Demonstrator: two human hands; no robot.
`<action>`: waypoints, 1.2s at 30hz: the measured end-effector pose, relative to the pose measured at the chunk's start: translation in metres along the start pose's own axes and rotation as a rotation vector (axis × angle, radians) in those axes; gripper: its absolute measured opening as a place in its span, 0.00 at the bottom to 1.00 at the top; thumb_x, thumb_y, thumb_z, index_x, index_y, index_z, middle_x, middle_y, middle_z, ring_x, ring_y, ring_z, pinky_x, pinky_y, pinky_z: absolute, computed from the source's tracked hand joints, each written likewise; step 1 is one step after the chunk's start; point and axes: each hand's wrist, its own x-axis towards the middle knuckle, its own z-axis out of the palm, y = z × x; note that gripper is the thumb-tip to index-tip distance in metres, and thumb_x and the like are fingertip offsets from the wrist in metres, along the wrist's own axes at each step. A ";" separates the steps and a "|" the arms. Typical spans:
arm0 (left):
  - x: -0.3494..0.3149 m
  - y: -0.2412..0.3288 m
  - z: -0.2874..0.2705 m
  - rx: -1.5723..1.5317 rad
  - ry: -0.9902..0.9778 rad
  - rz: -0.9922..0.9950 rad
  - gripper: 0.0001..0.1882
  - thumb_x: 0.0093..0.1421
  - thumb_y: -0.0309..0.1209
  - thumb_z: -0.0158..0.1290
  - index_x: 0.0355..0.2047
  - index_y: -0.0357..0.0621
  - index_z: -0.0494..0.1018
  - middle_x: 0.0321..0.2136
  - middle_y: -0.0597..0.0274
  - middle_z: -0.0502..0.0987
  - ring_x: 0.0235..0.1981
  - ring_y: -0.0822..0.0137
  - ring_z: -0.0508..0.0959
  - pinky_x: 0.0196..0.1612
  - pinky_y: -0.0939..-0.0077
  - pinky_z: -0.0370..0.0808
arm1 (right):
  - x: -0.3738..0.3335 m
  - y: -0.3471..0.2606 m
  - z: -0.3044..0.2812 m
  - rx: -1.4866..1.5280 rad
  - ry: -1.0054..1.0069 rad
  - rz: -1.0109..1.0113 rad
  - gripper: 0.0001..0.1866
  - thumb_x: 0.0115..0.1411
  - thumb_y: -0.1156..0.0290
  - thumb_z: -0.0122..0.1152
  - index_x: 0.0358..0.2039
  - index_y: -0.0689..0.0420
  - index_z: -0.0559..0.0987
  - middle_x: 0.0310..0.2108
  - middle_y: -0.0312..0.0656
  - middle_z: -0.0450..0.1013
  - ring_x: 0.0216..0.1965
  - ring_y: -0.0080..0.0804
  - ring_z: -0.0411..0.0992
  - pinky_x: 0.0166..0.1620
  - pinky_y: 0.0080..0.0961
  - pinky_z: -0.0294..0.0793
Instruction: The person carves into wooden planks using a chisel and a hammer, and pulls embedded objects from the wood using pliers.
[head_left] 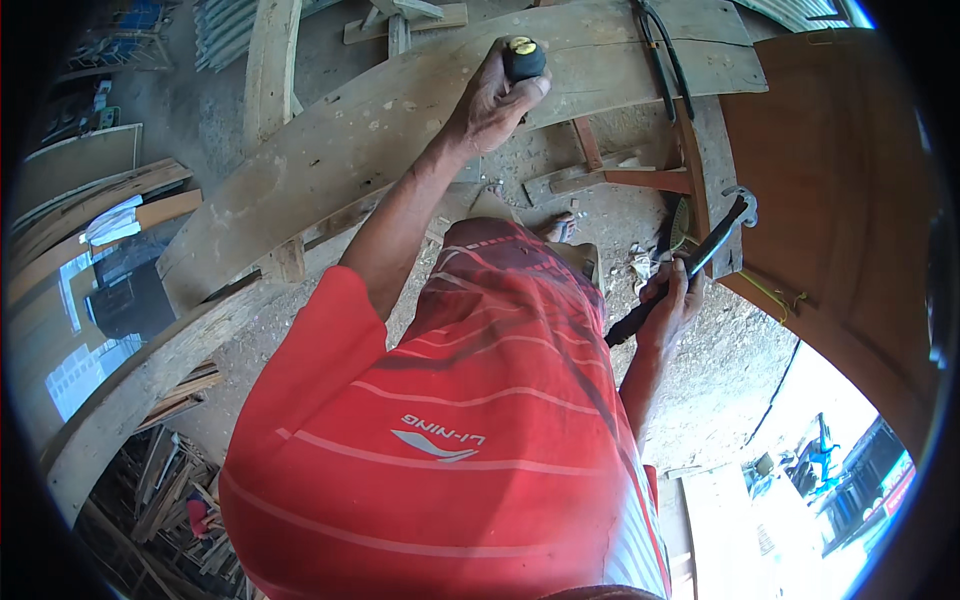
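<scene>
Over the wooden plank bench (390, 115), my left hand (490, 110) is closed round a black tool handle (524, 62) with a yellow end facing up. The rest of that tool is hidden below the fist, so its kind does not show. On the right, my right hand (676, 303) grips a claw hammer (712, 243) partway along its shaft. The hammer's metal head points up and away, close to the bench's right-hand end piece, and its black grip hangs toward my body. The two tools are well apart.
Long-handled pincers (662, 60) lie on the bench's far right. A large brown wooden panel (820, 200) stands at the right. Boards (100, 225) are stacked at the left, with scrap wood (165, 490) below. A timber post (268, 75) rises beyond the bench.
</scene>
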 end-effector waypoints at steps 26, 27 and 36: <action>0.038 0.023 -0.036 0.521 -0.547 -0.108 0.22 0.65 0.38 0.63 0.52 0.42 0.68 0.43 0.59 0.82 0.47 0.65 0.83 0.53 0.65 0.79 | -0.030 -0.018 0.087 -0.333 -0.108 -0.175 0.17 0.71 0.63 0.58 0.51 0.64 0.74 0.19 0.31 0.66 0.15 0.15 0.63 0.19 0.16 0.59; 0.038 0.028 -0.035 0.518 -0.554 -0.102 0.22 0.65 0.38 0.63 0.53 0.42 0.68 0.44 0.57 0.82 0.47 0.64 0.83 0.52 0.64 0.80 | -0.035 -0.040 0.097 -0.283 -0.122 -0.172 0.19 0.72 0.62 0.58 0.52 0.65 0.74 0.20 0.31 0.67 0.16 0.14 0.63 0.19 0.16 0.59; 0.044 0.021 -0.038 0.475 -0.634 -0.032 0.27 0.62 0.38 0.64 0.57 0.46 0.67 0.45 0.48 0.82 0.49 0.50 0.83 0.53 0.56 0.79 | -0.021 -0.105 0.120 -0.054 -0.100 -0.691 0.16 0.74 0.60 0.53 0.49 0.62 0.71 0.23 0.35 0.70 0.14 0.15 0.62 0.17 0.15 0.59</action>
